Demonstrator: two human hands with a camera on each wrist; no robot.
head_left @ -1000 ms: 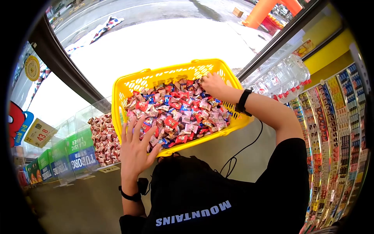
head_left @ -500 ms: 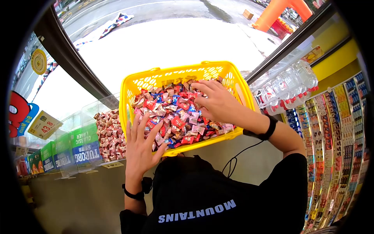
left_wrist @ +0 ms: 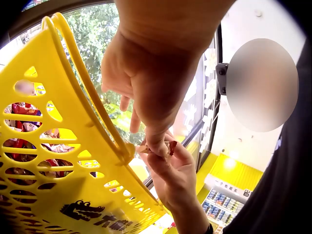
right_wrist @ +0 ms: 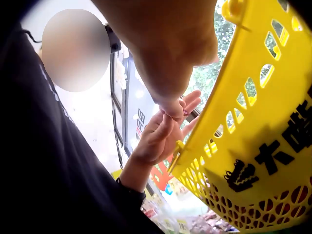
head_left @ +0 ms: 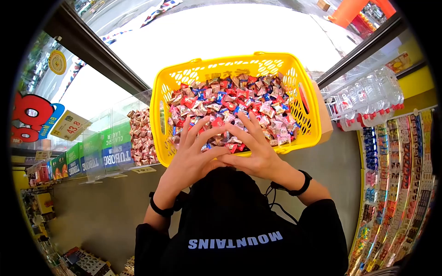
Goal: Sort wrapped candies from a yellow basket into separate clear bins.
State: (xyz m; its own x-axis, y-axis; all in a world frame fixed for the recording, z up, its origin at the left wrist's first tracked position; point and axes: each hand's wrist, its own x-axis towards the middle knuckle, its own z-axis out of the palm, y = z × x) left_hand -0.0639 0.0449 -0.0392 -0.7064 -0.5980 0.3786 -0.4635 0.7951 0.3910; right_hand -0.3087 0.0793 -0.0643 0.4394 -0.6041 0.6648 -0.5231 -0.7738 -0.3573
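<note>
A yellow plastic basket [head_left: 310, 115] is filled with twist-wrapped candies [head_left: 221, 99] in red, blue, pink and brown. At its near rim my left hand [head_left: 195, 154] and right hand [head_left: 258, 154] meet, thumbs together and the other fingers spread over the candies. Between the thumbs and fingers, in the left wrist view, a small wrapped candy [left_wrist: 171, 146] with a reddish-brown wrapper is pinched by both hands. The right wrist view shows the fingertips pressed together beside the basket wall [right_wrist: 263, 146], with most of that candy hidden.
Clear bins stand left of the basket, one with brown-red candies [head_left: 142, 138], beside green-and-blue beer boxes [head_left: 117, 147]. To the right are water bottles [head_left: 368, 99] and a shelf of small packets [head_left: 396, 184]. A cardboard box [head_left: 324, 110] shows behind the basket's right side.
My right hand has come from the far right corner of the basket back to the near rim. My left hand has moved right along the rim to meet it.
</note>
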